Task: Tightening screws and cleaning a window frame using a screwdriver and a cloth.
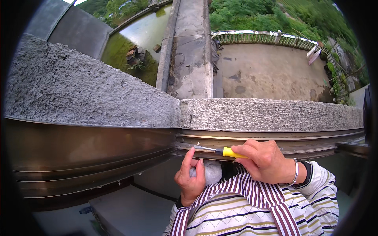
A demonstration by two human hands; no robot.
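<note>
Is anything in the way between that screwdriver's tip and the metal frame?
The right hand holds the yellow-handled metal screwdriver. Nothing large shows between its tip and the bronze, grooved metal frame, only a small pale fleck; the left hand has its index fingertip close beside. Depth is hard to judge.

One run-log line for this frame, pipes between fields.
right hand: grips yellow-handled screwdriver | left hand: index finger near its tip, whitish wad beside palm | beyond: metal track, rough concrete ledge
</note>
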